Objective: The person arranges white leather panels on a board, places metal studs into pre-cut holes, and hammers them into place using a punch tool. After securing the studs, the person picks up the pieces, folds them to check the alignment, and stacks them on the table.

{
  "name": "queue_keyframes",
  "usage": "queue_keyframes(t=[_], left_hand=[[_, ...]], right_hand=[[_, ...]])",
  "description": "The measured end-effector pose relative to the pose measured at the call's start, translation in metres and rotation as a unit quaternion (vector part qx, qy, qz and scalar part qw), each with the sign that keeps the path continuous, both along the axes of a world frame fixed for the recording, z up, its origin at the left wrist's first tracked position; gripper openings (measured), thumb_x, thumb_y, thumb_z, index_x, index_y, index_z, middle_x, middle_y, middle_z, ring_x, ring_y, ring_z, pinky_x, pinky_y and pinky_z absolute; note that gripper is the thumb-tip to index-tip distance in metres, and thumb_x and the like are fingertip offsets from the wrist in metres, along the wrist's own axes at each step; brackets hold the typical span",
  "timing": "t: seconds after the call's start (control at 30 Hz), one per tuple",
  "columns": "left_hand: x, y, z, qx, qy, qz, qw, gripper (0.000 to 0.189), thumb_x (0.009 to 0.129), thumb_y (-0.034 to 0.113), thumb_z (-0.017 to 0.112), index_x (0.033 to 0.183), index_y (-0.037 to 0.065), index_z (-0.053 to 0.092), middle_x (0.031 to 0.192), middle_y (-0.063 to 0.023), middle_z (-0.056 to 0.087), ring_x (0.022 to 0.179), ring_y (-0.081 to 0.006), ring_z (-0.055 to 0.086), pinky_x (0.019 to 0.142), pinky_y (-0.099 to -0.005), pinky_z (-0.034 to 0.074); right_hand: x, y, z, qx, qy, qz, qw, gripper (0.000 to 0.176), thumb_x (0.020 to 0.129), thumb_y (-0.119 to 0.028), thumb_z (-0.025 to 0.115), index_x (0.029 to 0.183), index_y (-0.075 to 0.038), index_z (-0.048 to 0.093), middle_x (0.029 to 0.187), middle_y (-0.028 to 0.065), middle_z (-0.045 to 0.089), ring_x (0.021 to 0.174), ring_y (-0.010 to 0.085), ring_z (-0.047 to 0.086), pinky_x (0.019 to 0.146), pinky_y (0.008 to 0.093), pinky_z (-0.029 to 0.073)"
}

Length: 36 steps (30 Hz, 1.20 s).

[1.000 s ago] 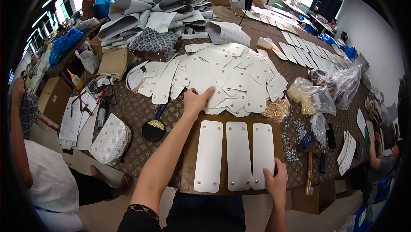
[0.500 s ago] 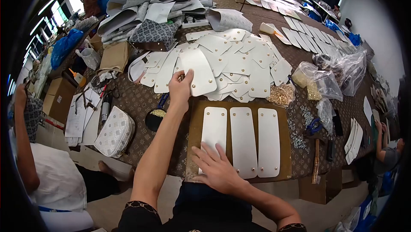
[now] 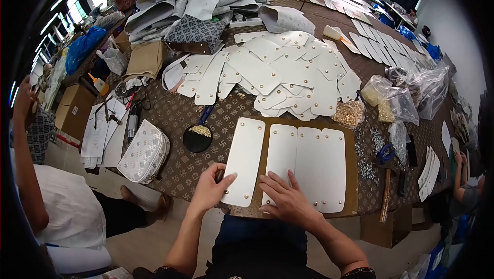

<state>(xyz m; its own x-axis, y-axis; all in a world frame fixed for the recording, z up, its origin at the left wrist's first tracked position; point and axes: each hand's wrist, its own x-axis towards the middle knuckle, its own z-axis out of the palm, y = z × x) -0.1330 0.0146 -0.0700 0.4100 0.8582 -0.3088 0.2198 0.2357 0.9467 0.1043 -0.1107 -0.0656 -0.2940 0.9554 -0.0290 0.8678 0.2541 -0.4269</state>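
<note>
lh (image 3: 209,189) holds wht strip (image 3: 245,158), rh (image 3: 287,197) on adj. strip (image 3: 281,149)

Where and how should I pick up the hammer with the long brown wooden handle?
Best taken, I'd judge, by the lower half of its brown wooden handle, your right hand coming from the near side: the slim shaft points towards you, its end seemingly beyond the patterned brown table, while blue-handled pliers lie close by the dark head.

Patterned pouch (image 3: 143,153) near papers (image 3: 93,142) on the bench (image 3: 175,108)
At left, a blue bag (image 3: 84,51) lies beyond a cardboard box (image 3: 75,109).
</note>
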Motion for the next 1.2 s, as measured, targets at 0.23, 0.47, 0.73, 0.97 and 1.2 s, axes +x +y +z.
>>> queue_keyframes(t=[0.23, 0.47, 0.73, 0.97, 1.2], left_hand=[[0.018, -0.026, 0.009, 0.086, 0.121, 0.017, 0.989, 0.035, 0.096, 0.018, 0.073, 0.122, -0.001, 0.059, 0.082, -0.0071, 0.068, 0.069, -0.0115, 0.062, 0.062, -0.0311, 0.051], [0.023, -0.035, 0.006, 0.155, 0.176, 0.002, 0.972, 0.038, 0.096, 0.019, 0.071, 0.125, -0.002, 0.057, 0.098, -0.0219, 0.074, 0.088, -0.0365, 0.073, 0.078, -0.0448, 0.056], [0.025, -0.035, 0.008, 0.224, 0.227, -0.020, 0.948, 0.043, 0.094, 0.019, 0.073, 0.128, -0.002, 0.057, 0.115, -0.0235, 0.068, 0.104, -0.0359, 0.068, 0.087, -0.0444, 0.053], [0.024, -0.036, 0.013, 0.272, 0.235, -0.042, 0.932, 0.056, 0.091, 0.026, 0.078, 0.135, 0.000, 0.057, 0.145, -0.0236, 0.052, 0.110, -0.0430, 0.066, 0.093, -0.0493, 0.054], [0.022, -0.038, 0.008, 0.337, 0.244, -0.118, 0.902, 0.061, 0.090, 0.030, 0.079, 0.139, 0.001, 0.058, 0.156, -0.0254, 0.045, 0.112, -0.0441, 0.069, 0.088, -0.0479, 0.059]], right_hand=[[0.009, -0.004, 0.000, -0.010, 0.033, -0.003, 0.999, 0.063, 0.094, -0.041, 0.073, 0.144, -0.007, 0.054, 0.160, 0.0070, 0.046, 0.155, 0.0239, 0.031, 0.129, 0.0566, 0.010], [0.022, -0.008, -0.002, 0.007, 0.065, -0.001, 0.998, 0.060, 0.093, -0.037, 0.075, 0.142, -0.007, 0.057, 0.157, 0.0082, 0.051, 0.153, 0.0251, 0.036, 0.129, 0.0540, 0.014], [0.039, -0.027, 0.005, 0.047, 0.084, -0.059, 0.994, 0.065, 0.085, -0.031, 0.084, 0.140, -0.007, 0.058, 0.154, 0.0114, 0.052, 0.150, 0.0290, 0.040, 0.128, 0.0534, 0.021], [0.062, -0.079, 0.016, 0.088, 0.077, -0.173, 0.978, 0.074, 0.077, -0.035, 0.089, 0.139, -0.008, 0.058, 0.156, 0.0116, 0.050, 0.151, 0.0325, 0.038, 0.126, 0.0595, 0.020], [0.066, -0.086, 0.004, 0.033, 0.011, -0.142, 0.989, 0.071, 0.082, -0.037, 0.086, 0.142, -0.012, 0.058, 0.158, 0.0051, 0.050, 0.153, 0.0316, 0.034, 0.127, 0.0618, 0.013]])
